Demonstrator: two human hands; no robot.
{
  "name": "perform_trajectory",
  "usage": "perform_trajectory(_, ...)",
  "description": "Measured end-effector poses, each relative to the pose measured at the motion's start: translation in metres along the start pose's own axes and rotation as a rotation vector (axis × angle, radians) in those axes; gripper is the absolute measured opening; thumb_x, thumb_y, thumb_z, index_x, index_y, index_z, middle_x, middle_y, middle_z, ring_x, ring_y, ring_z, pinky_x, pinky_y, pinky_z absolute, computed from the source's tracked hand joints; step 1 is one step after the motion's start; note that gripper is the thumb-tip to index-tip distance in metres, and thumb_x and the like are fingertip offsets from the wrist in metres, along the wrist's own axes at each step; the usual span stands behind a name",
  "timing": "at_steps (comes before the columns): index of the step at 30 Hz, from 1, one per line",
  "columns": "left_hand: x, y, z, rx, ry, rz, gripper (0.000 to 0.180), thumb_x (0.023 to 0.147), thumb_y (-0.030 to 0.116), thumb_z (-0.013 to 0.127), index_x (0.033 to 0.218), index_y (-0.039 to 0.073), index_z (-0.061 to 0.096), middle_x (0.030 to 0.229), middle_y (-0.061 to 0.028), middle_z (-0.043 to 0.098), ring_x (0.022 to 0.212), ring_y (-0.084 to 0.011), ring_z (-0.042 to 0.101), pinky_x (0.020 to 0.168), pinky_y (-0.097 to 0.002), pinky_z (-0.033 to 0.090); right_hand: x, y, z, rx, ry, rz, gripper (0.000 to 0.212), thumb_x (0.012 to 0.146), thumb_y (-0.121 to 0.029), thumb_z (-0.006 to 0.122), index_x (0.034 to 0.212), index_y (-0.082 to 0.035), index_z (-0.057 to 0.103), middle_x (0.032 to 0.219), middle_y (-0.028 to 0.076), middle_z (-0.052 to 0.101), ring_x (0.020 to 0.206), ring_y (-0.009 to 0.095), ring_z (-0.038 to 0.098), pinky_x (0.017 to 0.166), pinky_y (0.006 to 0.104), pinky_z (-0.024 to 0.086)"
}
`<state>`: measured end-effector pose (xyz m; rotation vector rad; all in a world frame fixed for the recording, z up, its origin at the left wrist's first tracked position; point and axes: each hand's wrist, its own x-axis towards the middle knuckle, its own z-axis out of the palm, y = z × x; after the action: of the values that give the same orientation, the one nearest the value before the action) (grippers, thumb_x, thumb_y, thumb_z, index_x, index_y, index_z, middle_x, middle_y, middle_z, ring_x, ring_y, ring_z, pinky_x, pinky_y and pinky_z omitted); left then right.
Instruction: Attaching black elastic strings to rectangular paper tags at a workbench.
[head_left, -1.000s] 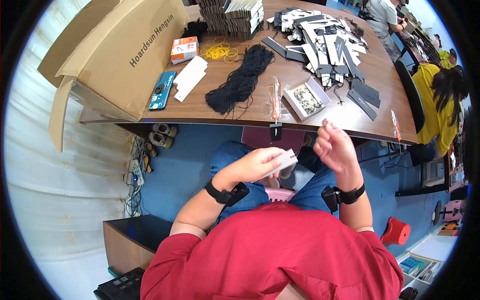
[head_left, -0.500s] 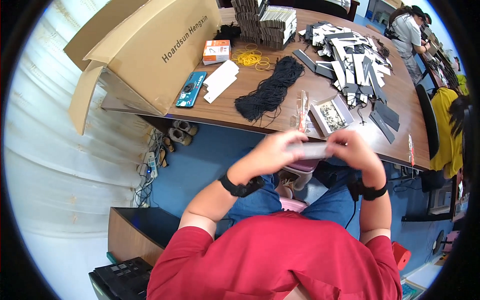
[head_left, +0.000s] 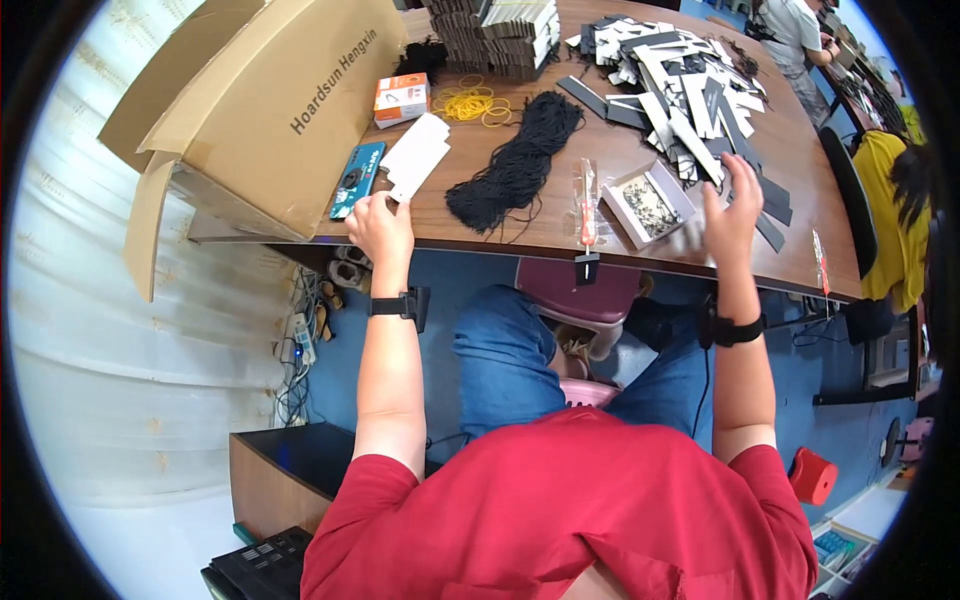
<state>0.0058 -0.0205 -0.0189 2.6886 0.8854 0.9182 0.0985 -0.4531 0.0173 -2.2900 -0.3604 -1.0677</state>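
Note:
My left hand (head_left: 383, 232) reaches the table's front edge with its fingers bent together at the lower end of the white hang tags (head_left: 418, 155). A blue phone (head_left: 357, 180) lies just left of those tags, close to my fingertips. My right hand (head_left: 735, 212) is raised, its fingers spread and holding nothing. It is beside the heap of black and white hang tags (head_left: 690, 90). Left of that hand stands an open shallow box (head_left: 622, 215) with small dark pieces inside. A pale blur shows between the box and my right hand.
A bundle of black cords (head_left: 520, 160) lies mid-table. Yellow rubber bands (head_left: 470, 102), an orange-white box (head_left: 402, 98) and stacked tags (head_left: 490, 40) sit behind. At left is a large cardboard box (head_left: 290, 110). A clear packet (head_left: 587, 210) overhangs the front edge above a stool (head_left: 575, 290).
My hands have moved apart from the grey strip held between them. The left went to the white tags, the right up toward the tag heap. The strip is out of my hands.

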Motion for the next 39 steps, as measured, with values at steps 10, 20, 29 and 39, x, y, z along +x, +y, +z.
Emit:
perform_trajectory(10, -0.062, 0.063, -0.075, -1.232, 0.199, 0.111, 0.004, 0.086, -0.001, 0.054, 0.09, -0.002, 0.053, 0.093, -0.01, 0.059, 0.085, -0.017, 0.056, 0.08, -0.03, 0.045, -0.094, -0.124, -0.04, 0.561, -0.219, -0.356, 0.045, 0.063, 0.001, 0.064, 0.107, -0.005, 0.056, 0.112, 0.016, 0.053, 0.09, 0.031, 0.054, 0.081, 0.041, 0.043)
perform_trajectory(20, -0.152, 0.119, -0.045, -1.11, -0.617, 0.366, 0.014, 0.081, 0.007, 0.062, 0.093, 0.0, 0.063, 0.084, -0.0088, 0.061, 0.082, -0.0188, 0.058, 0.075, -0.0287, 0.046, -0.153, -0.11, -0.009, 0.667, -0.701, 0.41, 0.015, 0.082, -0.013, 0.063, 0.089, 0.0, 0.062, 0.073, 0.015, 0.061, 0.06, 0.024, 0.059, 0.057, 0.0312, 0.046)
perform_trajectory(29, -0.154, 0.118, -0.013, -1.037, -0.49, 0.289, 0.008, 0.083, 0.003, 0.06, 0.089, -0.002, 0.062, 0.08, -0.006, 0.06, 0.063, -0.0099, 0.057, 0.059, -0.023, 0.047, -0.147, -0.102, 0.009, 0.658, -0.701, 0.509, 0.018, 0.084, -0.014, 0.061, 0.09, 0.002, 0.063, 0.073, 0.016, 0.063, 0.062, 0.019, 0.061, 0.059, 0.0307, 0.047)
perform_trajectory(39, -0.109, 0.097, -0.024, -0.449, 0.056, 0.402, 0.019, 0.071, 0.013, 0.071, 0.087, 0.006, 0.065, 0.082, -0.0069, 0.053, 0.081, -0.0255, 0.048, 0.073, -0.0356, 0.04, -0.141, -0.098, -0.005, -0.082, -1.187, 0.115, 0.032, 0.08, -0.035, 0.059, 0.08, -0.004, 0.065, 0.077, 0.018, 0.065, 0.075, 0.034, 0.063, 0.064, 0.0427, 0.051)
